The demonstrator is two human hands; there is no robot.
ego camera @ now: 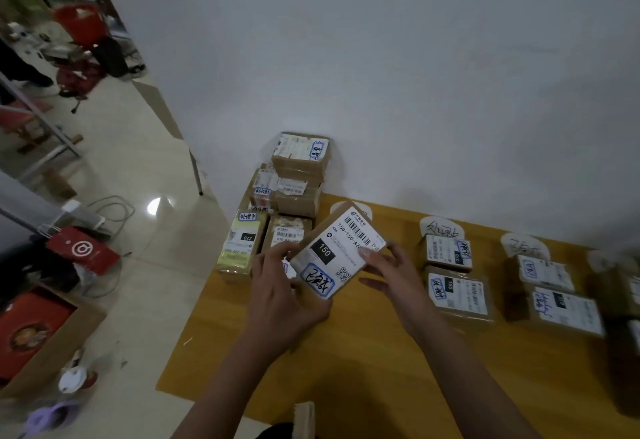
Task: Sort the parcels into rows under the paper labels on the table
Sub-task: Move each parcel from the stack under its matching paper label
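The parcel (337,251) is held above the left end of the counter (346,352), gripped by the left hand (282,296) and pinched by the right hand (391,276). The paper labels (441,229) lie rightward, nearer the right hand.

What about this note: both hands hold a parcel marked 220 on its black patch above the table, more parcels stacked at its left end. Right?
Not quite. The head view shows the parcel in the left hand and right hand marked 150 on its black patch, not 220. It is above the table, with stacked parcels at the left end.
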